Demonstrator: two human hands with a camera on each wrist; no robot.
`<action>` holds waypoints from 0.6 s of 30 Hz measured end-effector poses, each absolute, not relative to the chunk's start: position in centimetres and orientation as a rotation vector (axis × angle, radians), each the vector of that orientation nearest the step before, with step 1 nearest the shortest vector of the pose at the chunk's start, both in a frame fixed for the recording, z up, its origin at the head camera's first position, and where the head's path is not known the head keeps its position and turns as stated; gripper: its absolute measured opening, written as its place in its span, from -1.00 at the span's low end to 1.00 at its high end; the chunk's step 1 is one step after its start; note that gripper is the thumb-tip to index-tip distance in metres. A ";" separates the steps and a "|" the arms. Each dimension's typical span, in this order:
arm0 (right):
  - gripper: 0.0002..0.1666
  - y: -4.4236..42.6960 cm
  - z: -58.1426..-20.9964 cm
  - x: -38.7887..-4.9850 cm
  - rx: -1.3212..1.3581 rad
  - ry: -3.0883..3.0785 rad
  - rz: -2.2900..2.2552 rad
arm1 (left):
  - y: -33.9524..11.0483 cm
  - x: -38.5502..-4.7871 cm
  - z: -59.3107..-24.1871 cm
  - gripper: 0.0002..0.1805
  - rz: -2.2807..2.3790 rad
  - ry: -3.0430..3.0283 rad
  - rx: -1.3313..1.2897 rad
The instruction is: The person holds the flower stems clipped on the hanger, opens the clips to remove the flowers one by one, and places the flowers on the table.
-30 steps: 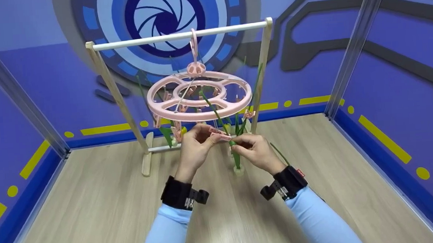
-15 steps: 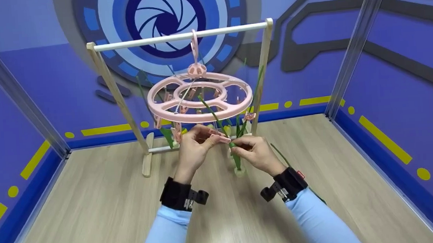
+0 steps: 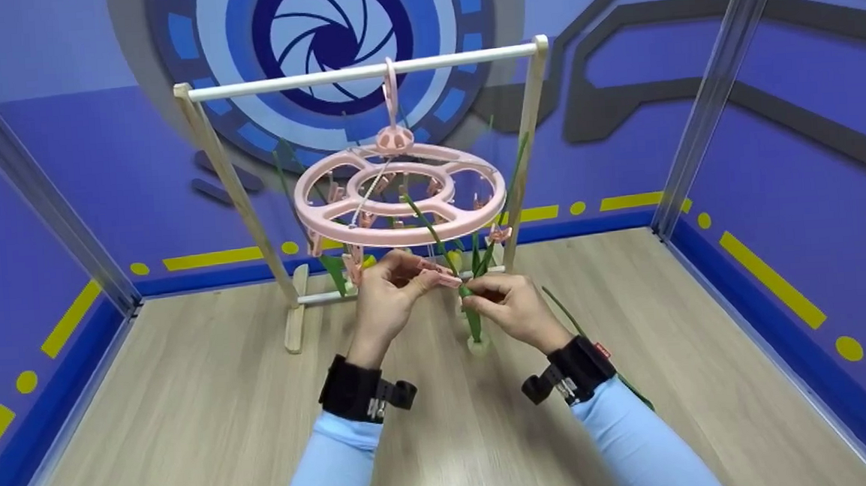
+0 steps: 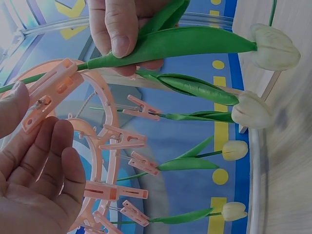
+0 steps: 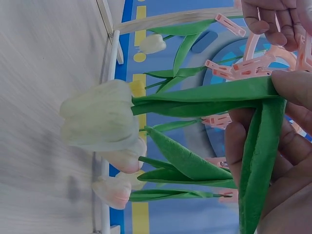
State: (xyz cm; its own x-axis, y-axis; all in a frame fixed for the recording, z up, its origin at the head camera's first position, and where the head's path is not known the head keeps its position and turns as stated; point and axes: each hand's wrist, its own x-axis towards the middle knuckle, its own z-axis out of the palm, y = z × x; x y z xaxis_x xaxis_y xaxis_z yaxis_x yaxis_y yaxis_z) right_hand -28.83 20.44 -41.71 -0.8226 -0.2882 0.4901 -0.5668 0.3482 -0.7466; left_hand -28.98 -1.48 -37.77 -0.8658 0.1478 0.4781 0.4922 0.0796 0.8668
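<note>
Head view: white tulip [image 3: 474, 324] is bloom-down in front of the pink ring hanger [image 3: 402, 236], long axis slightly off upright, stem up past its rim. Right hand [image 3: 516, 309] pinches it, left hand [image 3: 390, 300] a pink clip [image 4: 50, 94] at the stem. Wood-look tabletop [image 3: 445, 445] under the hanger, blue-purple walls [image 3: 829, 204] around.

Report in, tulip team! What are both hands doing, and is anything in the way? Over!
Right fingers holding white tulip, bloom down. Left fingers pinching pink clothespin at its stem; clamped or not, can't tell. Other clipped tulips hanging close, might snag.
</note>
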 end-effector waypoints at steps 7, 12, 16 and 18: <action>-0.84 20.4 -41.8 -28.8 0.785 -2.344 1.449 | -1.6 -28.9 -37.6 -0.85 -1.877 -2.073 -0.649; -0.83 20.3 -41.8 -28.7 0.784 -2.345 1.436 | -1.6 -29.0 -37.6 -0.85 -1.889 -2.056 -0.652; -0.84 20.3 -41.9 -28.8 0.781 -2.345 1.435 | -1.7 -29.0 -37.7 -0.85 -1.881 -2.055 -0.640; -0.85 20.4 -42.0 -28.8 0.779 -2.346 1.434 | -1.7 -29.0 -37.7 -0.85 -1.884 -2.050 -0.637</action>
